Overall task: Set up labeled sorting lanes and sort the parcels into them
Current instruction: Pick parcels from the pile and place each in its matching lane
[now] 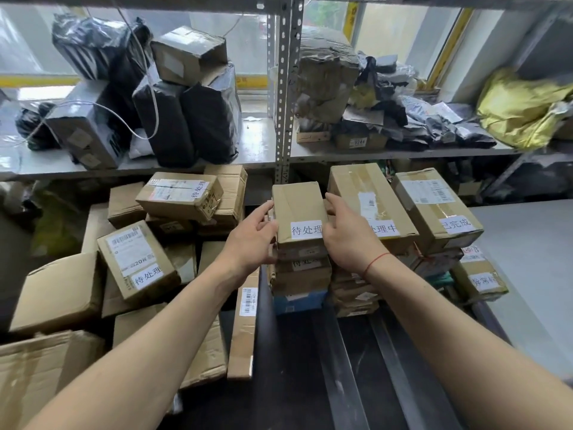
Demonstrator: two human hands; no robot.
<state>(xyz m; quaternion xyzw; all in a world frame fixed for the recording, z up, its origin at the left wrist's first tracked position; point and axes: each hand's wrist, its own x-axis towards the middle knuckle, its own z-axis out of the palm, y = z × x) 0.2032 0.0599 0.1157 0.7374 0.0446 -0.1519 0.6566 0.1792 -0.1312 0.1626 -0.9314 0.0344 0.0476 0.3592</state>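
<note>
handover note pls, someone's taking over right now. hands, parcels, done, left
Left hand and right hand: each grips a side of the top box, labelled 待处理, on the left stack.
Middle stack is labelled 处理中, right stack 已完成.
Done: three labelled lanes started.
Left: let go of the top box, then sort the loose pile at left, some already tagged 待处理.
</note>
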